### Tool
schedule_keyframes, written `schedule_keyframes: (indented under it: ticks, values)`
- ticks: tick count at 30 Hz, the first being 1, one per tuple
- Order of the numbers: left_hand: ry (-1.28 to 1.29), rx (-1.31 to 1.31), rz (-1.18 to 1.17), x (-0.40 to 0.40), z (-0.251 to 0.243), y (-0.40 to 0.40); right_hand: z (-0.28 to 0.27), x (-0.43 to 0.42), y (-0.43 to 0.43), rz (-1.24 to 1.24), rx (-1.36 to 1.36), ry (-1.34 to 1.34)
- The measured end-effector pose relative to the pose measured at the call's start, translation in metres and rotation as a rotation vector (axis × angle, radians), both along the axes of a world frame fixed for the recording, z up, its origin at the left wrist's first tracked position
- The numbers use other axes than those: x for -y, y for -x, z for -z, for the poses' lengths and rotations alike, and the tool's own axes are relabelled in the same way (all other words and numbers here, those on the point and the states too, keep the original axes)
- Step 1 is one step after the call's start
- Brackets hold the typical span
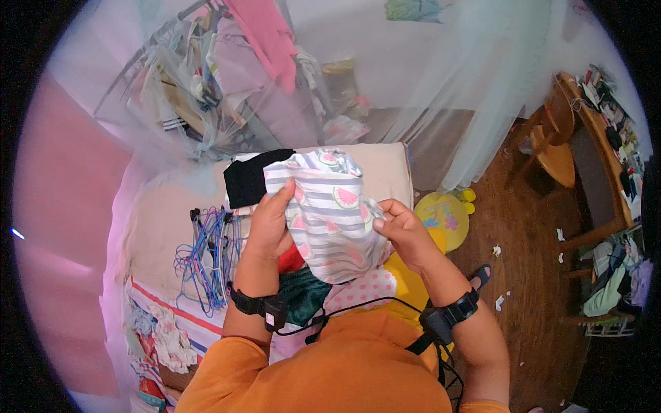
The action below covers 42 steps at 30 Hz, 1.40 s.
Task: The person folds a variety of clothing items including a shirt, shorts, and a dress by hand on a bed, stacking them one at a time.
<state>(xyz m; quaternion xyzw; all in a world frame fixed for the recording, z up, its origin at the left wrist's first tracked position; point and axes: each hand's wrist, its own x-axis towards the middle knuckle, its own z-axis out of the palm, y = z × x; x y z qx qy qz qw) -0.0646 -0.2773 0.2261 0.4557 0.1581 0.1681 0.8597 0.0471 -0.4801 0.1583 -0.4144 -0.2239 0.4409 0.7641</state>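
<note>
Both hands hold up a striped garment with a watermelon print (330, 227) above the bed. My left hand (271, 222) grips its left edge, the thumb lying on top of the cloth. At the right edge, my right hand (405, 229) pinches a bunched bit of the fabric between thumb and fingers. Behind the garment a folded black cloth (245, 180) lies on lighter cloth. Beneath and nearer me are a dark green cloth (304, 297), a red cloth (292, 259) and a pink polka-dot cloth (364, 289), all partly covered.
Tangled blue and purple hangers (209, 263) lie on the bed (160, 211), left of my forearm. Crumpled clothes (170, 338) are at lower left. Mosquito netting (480, 118) hangs around the bed. A yellow round stool (446, 219) is at right, with a wooden chair (557, 155) farther off.
</note>
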Motion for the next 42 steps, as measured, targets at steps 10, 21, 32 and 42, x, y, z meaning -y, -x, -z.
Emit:
schedule_keyframes:
  ticks: [10, 21, 32, 42]
  values:
    - [0.068, 0.262, -0.174, -0.004, 0.008, -0.020, -0.051, 0.036, -0.052, 0.454, -0.056, -0.239]
    - [0.473, 0.391, 0.330, 0.021, -0.006, -0.040, -0.044, 0.033, -0.045, 0.292, 0.771, 0.346]
    - [0.298, 0.245, 0.342, 0.009, -0.018, -0.067, -0.071, 0.046, -0.051, 0.489, 0.234, 0.193]
    - [-0.759, 0.034, -0.085, -0.020, -0.010, -0.073, -0.116, 0.045, -0.056, 0.237, 0.506, 0.179]
